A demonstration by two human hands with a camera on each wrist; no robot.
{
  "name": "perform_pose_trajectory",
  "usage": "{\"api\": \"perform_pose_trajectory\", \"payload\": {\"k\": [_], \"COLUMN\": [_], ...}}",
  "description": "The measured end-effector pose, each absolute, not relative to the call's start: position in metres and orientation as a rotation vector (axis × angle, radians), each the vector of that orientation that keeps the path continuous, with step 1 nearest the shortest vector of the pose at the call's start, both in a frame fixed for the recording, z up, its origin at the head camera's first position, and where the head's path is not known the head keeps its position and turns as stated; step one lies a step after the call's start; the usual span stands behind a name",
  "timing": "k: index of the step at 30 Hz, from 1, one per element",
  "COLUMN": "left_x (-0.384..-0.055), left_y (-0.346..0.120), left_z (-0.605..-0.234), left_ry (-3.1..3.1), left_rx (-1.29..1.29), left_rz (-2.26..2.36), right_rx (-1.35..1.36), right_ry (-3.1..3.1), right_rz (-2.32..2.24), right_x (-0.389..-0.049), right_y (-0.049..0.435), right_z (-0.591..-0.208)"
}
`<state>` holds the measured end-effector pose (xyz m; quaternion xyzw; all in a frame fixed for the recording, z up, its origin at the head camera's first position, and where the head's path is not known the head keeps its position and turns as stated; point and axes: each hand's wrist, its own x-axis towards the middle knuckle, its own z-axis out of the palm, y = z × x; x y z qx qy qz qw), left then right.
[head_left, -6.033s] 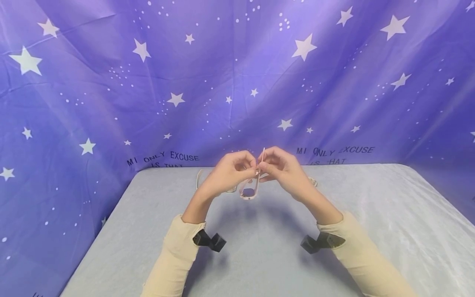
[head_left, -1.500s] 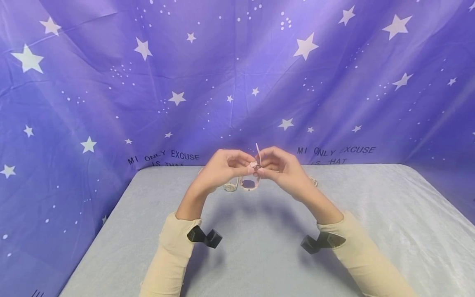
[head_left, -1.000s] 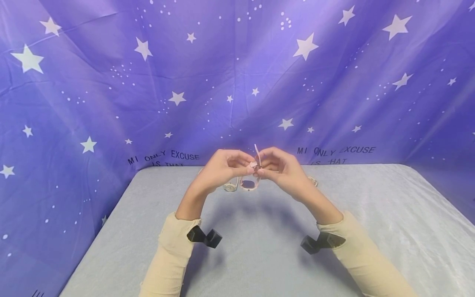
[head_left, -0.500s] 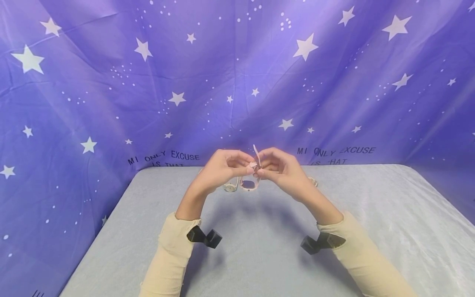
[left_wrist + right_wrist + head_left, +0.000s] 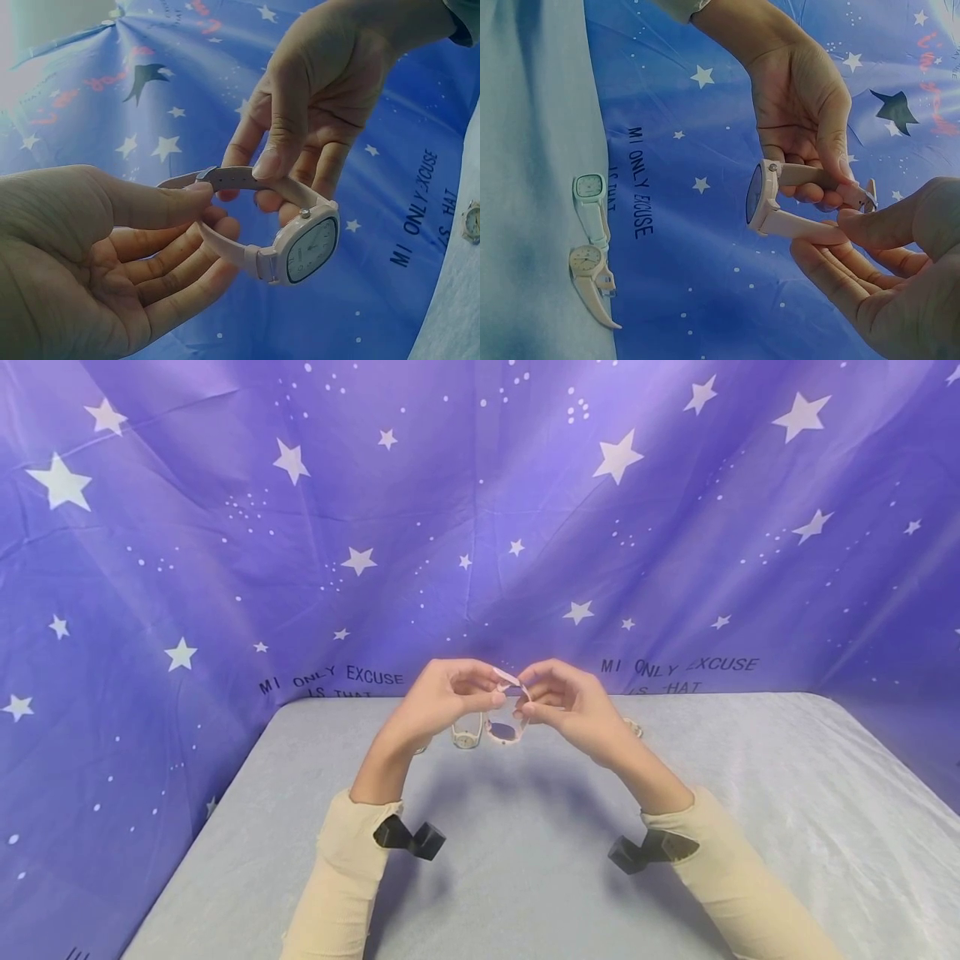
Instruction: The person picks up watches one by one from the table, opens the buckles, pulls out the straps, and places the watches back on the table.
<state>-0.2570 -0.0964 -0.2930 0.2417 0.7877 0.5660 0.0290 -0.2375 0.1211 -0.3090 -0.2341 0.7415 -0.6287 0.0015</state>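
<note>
A pale pink wristwatch (image 5: 311, 251) with a rounded-square dial hangs between my two hands, held up over the table. Its strap is looped round, and the metal buckle (image 5: 206, 175) shows by my left thumb. My left hand (image 5: 447, 697) pinches the strap near the buckle between thumb and fingers. With thumb and fingertips, my right hand (image 5: 566, 697) pinches the strap's holed part, as the left wrist view shows. In the right wrist view the dial (image 5: 756, 195) faces away to the left, below the strap in the head view.
Behind the hands, a mint-green watch (image 5: 591, 191) and a cream watch (image 5: 589, 260) lie on the grey cloth-covered table (image 5: 525, 877). Another watch (image 5: 633, 727) is partly hidden beyond the right wrist. A purple star-printed curtain (image 5: 480, 510) hangs behind the table.
The strap end that stood up between the hands now bends over toward the left fingers. My left hand has shifted slightly left, widening the gap; the right has barely moved.
</note>
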Motion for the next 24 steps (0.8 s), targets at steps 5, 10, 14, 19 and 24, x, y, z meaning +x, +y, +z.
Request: {"api": "perform_pose_trajectory", "payload": {"k": [5,10,14,19,24], "left_x": [-0.257,-0.2572,-0.2579,-0.2595,-0.26], "left_y": [-0.0967,-0.0985,-0.0999,-0.1017,-0.1021], "left_z": [-0.292,-0.2921,-0.2924,-0.2932,-0.2933], "left_ry": [2.431,2.433,2.431,2.428,2.419], "left_rx": [0.748,0.737,0.733,0.712,0.688], "left_rz": [1.742,1.75,1.771,1.793,1.798], "right_rx": [-0.684,-0.64,-0.622,-0.623,-0.633], "right_ry": [2.349,2.376,2.386,2.372,2.362], "right_rz": [-1.955,-1.942,-1.947,-1.969,-1.996], "right_x": [-0.2373,-0.2375,-0.2386,-0.2398,-0.2408], "right_y": [0.1221,0.123,0.1234,0.1237,0.1245], "right_z": [-0.3094,-0.3098,-0.3099,-0.3095,-0.3103]}}
